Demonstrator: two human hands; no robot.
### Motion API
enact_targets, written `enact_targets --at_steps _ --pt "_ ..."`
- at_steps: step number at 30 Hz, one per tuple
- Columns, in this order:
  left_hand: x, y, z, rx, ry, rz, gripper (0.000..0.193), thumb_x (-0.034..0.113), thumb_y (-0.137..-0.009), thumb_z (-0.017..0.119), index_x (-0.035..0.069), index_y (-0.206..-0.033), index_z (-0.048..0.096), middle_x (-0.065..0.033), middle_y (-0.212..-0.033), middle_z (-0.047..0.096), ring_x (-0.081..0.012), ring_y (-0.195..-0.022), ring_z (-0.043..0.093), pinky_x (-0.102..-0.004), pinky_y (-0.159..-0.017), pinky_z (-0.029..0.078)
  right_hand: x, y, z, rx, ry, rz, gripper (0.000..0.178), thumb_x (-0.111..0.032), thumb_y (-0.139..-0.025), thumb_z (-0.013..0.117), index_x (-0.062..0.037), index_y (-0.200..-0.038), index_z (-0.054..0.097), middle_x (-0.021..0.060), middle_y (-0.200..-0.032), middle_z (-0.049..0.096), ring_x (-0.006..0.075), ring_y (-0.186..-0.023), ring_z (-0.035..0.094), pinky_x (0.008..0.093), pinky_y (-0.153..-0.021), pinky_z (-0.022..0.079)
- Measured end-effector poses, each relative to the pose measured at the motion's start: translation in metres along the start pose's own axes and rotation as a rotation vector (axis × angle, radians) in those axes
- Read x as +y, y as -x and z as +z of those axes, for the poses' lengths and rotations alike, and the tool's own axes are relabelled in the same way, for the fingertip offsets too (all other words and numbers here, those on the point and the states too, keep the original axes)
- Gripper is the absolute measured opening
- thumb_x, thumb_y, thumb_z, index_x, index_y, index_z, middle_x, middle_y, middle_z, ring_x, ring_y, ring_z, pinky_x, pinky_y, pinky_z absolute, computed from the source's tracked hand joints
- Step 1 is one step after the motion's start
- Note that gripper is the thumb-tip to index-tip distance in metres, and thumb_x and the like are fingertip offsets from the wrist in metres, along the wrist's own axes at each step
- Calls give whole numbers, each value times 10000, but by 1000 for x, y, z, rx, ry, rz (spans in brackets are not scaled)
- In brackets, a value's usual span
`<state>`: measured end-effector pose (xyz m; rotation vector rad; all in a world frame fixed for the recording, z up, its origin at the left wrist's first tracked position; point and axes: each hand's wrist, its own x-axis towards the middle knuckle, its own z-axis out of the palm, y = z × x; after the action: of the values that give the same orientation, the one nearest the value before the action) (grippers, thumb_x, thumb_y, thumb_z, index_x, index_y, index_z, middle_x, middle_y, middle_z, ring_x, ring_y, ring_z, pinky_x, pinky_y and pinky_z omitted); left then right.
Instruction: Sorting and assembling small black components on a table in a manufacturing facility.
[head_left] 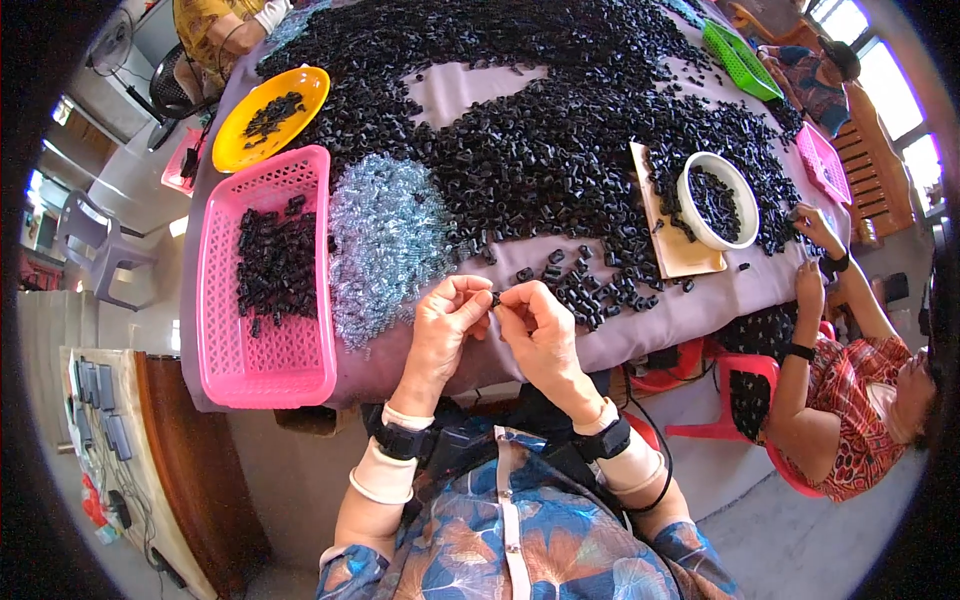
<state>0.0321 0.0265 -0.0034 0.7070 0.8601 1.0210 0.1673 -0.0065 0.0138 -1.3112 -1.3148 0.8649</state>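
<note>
two bare hands meet over the near edge of a table draped in pale purple cloth [700,308], with a small black plastic piece [496,299] between them. the left hand [447,322] has its thumb and forefinger pinched together on the piece; the right hand [540,330] clamps it the same way from the other side, thumb against forefinger. the fingertips hide most of the piece, so its exact shape is hard to tell. a black band [403,440] circles the left wrist and another sits on the right.

just beyond the right hand lie scattered black tubular pieces [580,290], thickening into a broad spread farther back. beyond the left hand is a heap of clear bluish plastic pieces [385,235], and touching its left side a pink openwork basket [268,370] holds more black pieces. a yellow plate [225,140] sits behind that basket. to the right, a round white bowl [746,235] of black pieces rests partly over a cream-coloured tray [690,262]. farther right, a co-worker's hands [820,232] are at the table edge.
</note>
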Motion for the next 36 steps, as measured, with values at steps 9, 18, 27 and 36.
enact_targets --at_steps 9,18,27,36 --pt "0 -3 -12 -80 107 -52 101 129 -877 646 73 -960 639 7 -746 629 -67 -584 551 -200 -515 432 -5 -15 -5 -83 70 -91 87 4 -768 658 -22 -822 595 93 -765 567 208 -618 552 289 -551 444" --pt "-1 -7 -12 -37 224 -98 105 151 -890 633 71 -958 635 -68 -783 658 -87 -593 577 -204 -504 439 20 -67 -56 173 754 -301 60 -93 -821 609 -76 -874 586 101 -814 545 310 -763 576 398 -636 473" --pt "-5 -8 -15 -92 234 -81 113 149 -904 610 66 -980 629 -79 -805 662 -98 -614 592 -208 -514 458 37 -81 -61 45 1014 -184 129 -104 -804 628 -61 -897 550 123 -825 562 325 -793 584 415 -677 478" --pt "-5 -5 -11 -35 244 -83 142 122 -883 638 50 -1006 633 -64 -813 668 -91 -625 595 -211 -533 463 3 -60 -50 14 399 -132 99 -10 -801 606 -8 -890 651 125 -752 580 230 -628 597 317 -588 480"
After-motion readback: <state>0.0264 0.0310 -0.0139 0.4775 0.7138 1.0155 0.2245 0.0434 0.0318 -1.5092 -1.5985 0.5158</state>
